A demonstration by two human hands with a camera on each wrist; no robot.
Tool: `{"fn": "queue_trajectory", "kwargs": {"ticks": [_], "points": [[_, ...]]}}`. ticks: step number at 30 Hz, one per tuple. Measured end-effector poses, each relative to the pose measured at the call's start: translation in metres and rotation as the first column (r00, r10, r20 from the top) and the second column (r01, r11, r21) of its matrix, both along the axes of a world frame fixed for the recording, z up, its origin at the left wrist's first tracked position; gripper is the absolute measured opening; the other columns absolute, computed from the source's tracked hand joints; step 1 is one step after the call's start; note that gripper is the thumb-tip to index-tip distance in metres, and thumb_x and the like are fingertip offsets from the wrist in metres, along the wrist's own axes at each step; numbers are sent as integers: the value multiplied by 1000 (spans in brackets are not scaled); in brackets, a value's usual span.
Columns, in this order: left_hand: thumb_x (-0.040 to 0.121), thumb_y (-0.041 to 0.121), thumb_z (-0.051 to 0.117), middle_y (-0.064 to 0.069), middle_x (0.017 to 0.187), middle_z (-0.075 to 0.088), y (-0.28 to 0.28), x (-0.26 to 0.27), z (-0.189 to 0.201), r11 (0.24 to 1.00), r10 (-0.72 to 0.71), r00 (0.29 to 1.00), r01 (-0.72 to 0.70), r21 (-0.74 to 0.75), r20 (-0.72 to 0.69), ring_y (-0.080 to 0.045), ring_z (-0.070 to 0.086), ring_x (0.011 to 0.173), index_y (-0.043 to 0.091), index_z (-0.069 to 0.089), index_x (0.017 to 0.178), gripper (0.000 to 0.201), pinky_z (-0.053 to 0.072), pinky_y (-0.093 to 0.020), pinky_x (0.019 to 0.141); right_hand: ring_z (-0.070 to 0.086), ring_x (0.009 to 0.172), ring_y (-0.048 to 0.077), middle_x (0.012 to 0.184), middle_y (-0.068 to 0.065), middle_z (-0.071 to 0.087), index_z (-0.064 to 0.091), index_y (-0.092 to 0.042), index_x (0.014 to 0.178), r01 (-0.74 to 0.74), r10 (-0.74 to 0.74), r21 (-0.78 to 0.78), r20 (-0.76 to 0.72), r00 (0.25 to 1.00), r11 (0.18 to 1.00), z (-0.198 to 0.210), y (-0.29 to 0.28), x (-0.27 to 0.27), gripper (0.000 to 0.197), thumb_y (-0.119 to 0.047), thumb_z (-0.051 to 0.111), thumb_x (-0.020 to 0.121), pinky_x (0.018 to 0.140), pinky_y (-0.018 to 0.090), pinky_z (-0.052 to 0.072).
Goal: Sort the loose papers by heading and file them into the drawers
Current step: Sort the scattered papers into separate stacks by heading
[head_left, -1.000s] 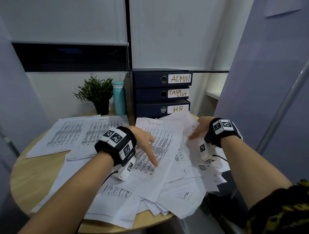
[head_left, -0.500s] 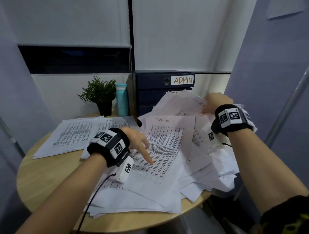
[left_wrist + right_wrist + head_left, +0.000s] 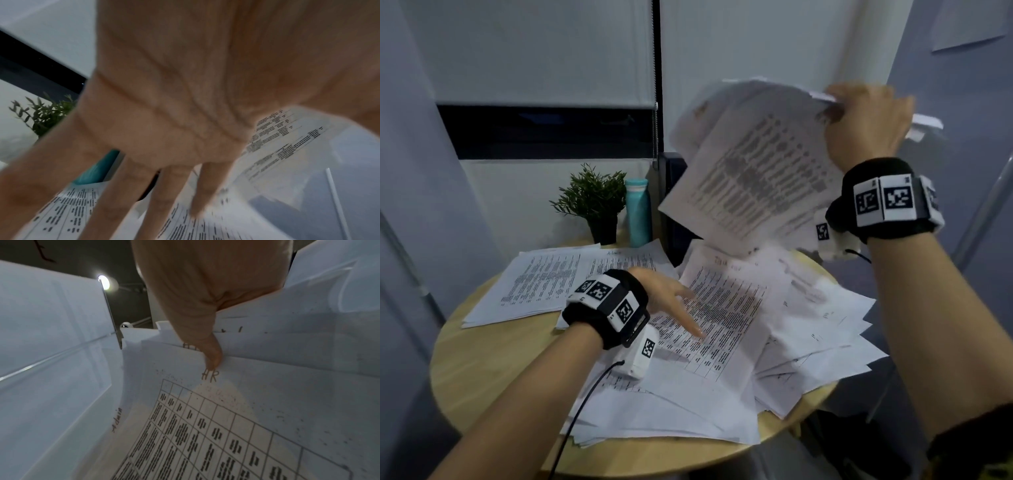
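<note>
My right hand (image 3: 859,116) grips a bundle of printed sheets (image 3: 750,168) by its top edge and holds it high above the table. In the right wrist view the thumb (image 3: 211,356) presses on a sheet headed "HR" (image 3: 209,376); another in the bundle reads "Admin". My left hand (image 3: 681,308) lies flat, fingers straight, on a table-printed sheet (image 3: 722,318) atop the loose paper pile (image 3: 818,335). The lifted bundle hides nearly all of the dark drawer unit (image 3: 671,192).
Two sorted stacks (image 3: 541,284) lie at the back left of the round wooden table (image 3: 493,370). A small potted plant (image 3: 595,202) and a teal bottle (image 3: 637,212) stand behind them. A grey partition closes the right side.
My right hand has lifted a bundle of sheets from the pile's right side up in front of the drawers. The left hand has stayed pressed on the top sheet.
</note>
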State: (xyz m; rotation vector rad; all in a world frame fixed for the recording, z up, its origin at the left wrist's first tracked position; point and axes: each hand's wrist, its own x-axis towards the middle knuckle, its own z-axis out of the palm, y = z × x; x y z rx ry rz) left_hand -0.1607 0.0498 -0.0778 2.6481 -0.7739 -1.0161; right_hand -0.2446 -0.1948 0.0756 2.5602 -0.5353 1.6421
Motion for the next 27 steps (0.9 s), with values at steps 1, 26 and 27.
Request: {"fn": "queue_trajectory", "kwargs": {"ticks": [1, 26, 27], "points": [[54, 62, 78, -10, 157, 20, 1, 1, 2, 999, 32, 999, -32, -33, -5, -32, 31, 140, 29, 12, 152, 123, 37, -45, 105, 57, 98, 37, 102, 15, 67, 67, -17, 105, -8, 9, -16, 20, 1000, 1000, 7, 2, -3, 29, -6, 44, 91, 91, 42, 33], [82, -5, 67, -22, 111, 65, 69, 31, 31, 537, 400, 865, -489, -688, -303, -31, 65, 92, -2, 58, 119, 38, 59, -34, 69, 44, 132, 27, 149, 7, 40, 32, -21, 147, -56, 396, 437, -747, 534, 898, -57, 22, 47, 93, -54, 76, 72, 111, 39, 35], [82, -5, 68, -22, 106, 65, 69, 36, 19, 655, 406, 885, -457, -603, -229, -31, 64, 87, -1, 55, 119, 40, 59, -32, 64, 46, 131, 25, 149, 5, 42, 35, -19, 147, 19, 383, 417, -849, 363, 908, -76, 22, 50, 84, -54, 69, 79, 110, 39, 36]]}}
